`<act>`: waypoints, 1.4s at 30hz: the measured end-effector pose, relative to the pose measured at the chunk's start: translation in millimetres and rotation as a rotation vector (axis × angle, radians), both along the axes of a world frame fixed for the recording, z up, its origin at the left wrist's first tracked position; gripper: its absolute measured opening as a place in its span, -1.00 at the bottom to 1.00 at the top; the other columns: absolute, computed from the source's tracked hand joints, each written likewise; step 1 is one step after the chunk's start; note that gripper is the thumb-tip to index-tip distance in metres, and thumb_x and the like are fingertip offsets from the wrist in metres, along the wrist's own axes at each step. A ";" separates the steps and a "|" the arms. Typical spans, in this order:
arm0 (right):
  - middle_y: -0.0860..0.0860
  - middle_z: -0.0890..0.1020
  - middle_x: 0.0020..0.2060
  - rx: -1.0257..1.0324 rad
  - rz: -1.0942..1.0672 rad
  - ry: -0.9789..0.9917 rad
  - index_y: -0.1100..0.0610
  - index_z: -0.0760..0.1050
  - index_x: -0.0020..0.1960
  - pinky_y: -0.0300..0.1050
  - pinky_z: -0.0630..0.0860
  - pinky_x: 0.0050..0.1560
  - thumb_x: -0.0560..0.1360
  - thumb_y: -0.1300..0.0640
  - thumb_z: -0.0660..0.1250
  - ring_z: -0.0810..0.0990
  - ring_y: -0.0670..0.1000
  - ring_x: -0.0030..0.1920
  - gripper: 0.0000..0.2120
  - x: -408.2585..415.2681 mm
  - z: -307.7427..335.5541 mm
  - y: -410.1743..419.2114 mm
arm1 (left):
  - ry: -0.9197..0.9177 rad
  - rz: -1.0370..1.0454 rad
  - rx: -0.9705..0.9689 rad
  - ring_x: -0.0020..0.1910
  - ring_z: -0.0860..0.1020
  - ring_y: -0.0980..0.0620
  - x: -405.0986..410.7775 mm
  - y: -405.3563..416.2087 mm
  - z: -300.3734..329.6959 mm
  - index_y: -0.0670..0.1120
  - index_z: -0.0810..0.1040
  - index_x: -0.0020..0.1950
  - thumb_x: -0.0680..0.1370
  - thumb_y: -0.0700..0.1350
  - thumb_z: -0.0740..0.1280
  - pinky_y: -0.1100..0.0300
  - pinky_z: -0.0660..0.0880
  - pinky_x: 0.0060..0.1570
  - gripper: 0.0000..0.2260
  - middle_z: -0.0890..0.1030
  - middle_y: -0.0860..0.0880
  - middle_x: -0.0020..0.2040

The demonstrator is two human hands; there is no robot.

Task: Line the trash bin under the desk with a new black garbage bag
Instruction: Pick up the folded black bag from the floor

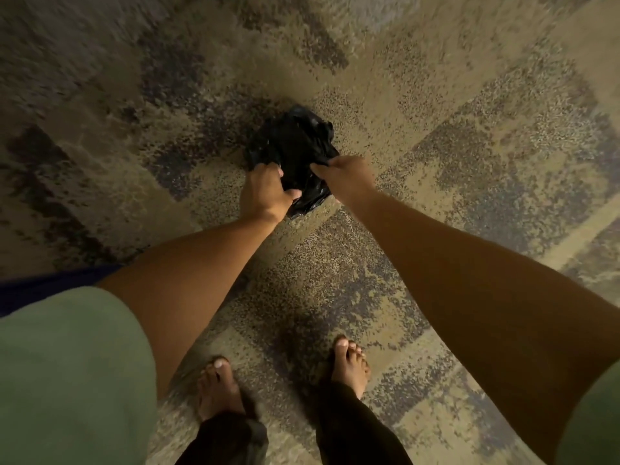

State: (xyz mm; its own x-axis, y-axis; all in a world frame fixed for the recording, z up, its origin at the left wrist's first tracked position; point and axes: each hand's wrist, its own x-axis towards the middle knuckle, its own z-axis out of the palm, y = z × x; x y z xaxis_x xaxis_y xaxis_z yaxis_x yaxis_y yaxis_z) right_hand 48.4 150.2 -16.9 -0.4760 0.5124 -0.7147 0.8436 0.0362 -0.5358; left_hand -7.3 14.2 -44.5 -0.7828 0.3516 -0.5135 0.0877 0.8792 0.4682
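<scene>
A crumpled black garbage bag hangs bunched between both hands, over the carpet in the middle of the head view. My left hand grips its lower left edge with the fingers curled into the plastic. My right hand pinches the bag's right edge. Both arms reach straight out and down. No trash bin and no desk are in view.
Patterned beige and grey carpet fills the whole view. My two bare feet stand on it at the bottom, below dark trouser legs. A dark blue strip shows at the left edge.
</scene>
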 end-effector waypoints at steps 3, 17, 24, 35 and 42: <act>0.23 0.69 -0.13 -0.109 -0.029 0.042 0.31 0.63 -0.08 0.04 0.58 -0.02 0.50 0.03 0.46 0.62 0.11 -0.14 -0.70 1.3 25.8 -12.2 | -0.057 0.002 0.116 0.12 0.59 -0.16 -0.6 -2.2 19.8 -0.15 0.52 0.22 0.32 0.08 0.57 -0.07 0.58 0.07 -0.43 0.61 -0.15 0.15; 0.05 0.69 0.05 -0.257 0.127 0.257 0.21 0.56 0.23 -0.19 0.60 0.12 0.52 -0.02 0.44 0.67 -0.03 0.01 -0.61 -2.6 209.6 -41.0 | -0.106 0.388 0.425 0.00 0.66 -0.07 -12.5 -23.3 222.1 -0.18 0.65 0.09 0.55 -0.18 0.37 0.08 0.59 -0.02 -0.84 0.70 -0.13 -0.01; 0.20 0.64 -0.22 -0.094 0.351 0.298 0.20 0.62 -0.02 -0.08 0.40 -0.20 0.57 0.02 0.38 0.59 0.03 -0.25 -0.78 -4.0 326.9 -55.1 | -0.131 0.593 0.552 -0.23 0.64 0.15 -30.8 -65.9 360.9 -0.05 0.65 -0.15 0.48 0.00 0.47 0.23 0.58 -0.19 -0.87 0.65 0.10 -0.25; -0.12 0.61 -0.42 -0.083 0.208 0.343 0.11 0.56 -0.22 -0.21 0.43 -0.29 0.66 -0.04 0.19 0.62 -0.10 -0.32 -0.62 2.3 479.9 -65.3 | -0.106 0.657 0.433 -0.35 0.54 -0.05 -30.1 -170.7 505.1 -0.26 0.63 -0.20 0.53 -0.05 0.42 0.22 0.35 -0.40 -0.72 0.62 -0.25 -0.30; 0.08 0.71 -0.13 -0.255 0.118 0.250 0.11 0.65 -0.04 -0.23 0.57 -0.28 0.63 -0.05 0.27 0.70 0.04 -0.15 -0.72 17.6 554.7 -65.1 | -0.224 0.491 0.468 -0.14 0.65 0.13 -8.6 -229.7 590.2 0.04 0.70 -0.11 0.46 -0.15 0.50 0.26 0.48 -0.09 -0.91 0.73 0.06 -0.16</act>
